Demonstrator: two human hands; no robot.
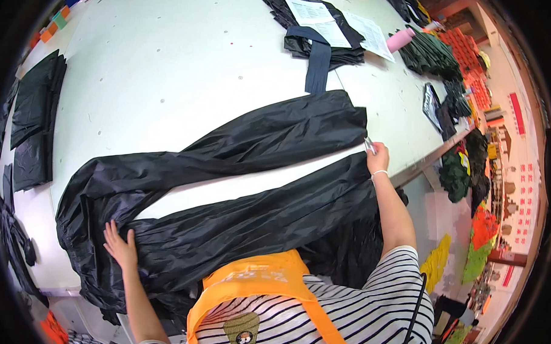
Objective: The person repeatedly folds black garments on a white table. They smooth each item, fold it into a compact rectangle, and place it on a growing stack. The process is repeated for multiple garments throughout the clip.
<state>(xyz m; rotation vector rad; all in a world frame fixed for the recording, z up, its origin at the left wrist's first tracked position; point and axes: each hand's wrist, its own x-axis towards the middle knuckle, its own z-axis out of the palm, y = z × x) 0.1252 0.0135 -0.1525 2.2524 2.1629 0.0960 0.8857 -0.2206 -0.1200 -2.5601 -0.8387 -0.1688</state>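
Observation:
A pair of shiny black trousers (227, 173) lies spread across the white table (163, 73), its two legs stretching to the right. My left hand (120, 245) lies flat with fingers apart on the waist end of the fabric at the left. My right hand (377, 158) sits at the hem of the nearer leg, close to the table's right edge, and pinches a small metal tool (369, 145), seemingly snips, against the cloth.
Folded black fabric pieces (34, 120) lie at the table's left edge. At the far end sit a black stack with paper sheets (319, 22), a pink roll (400, 40) and dark green garments (432, 56). More garments hang off the right edge.

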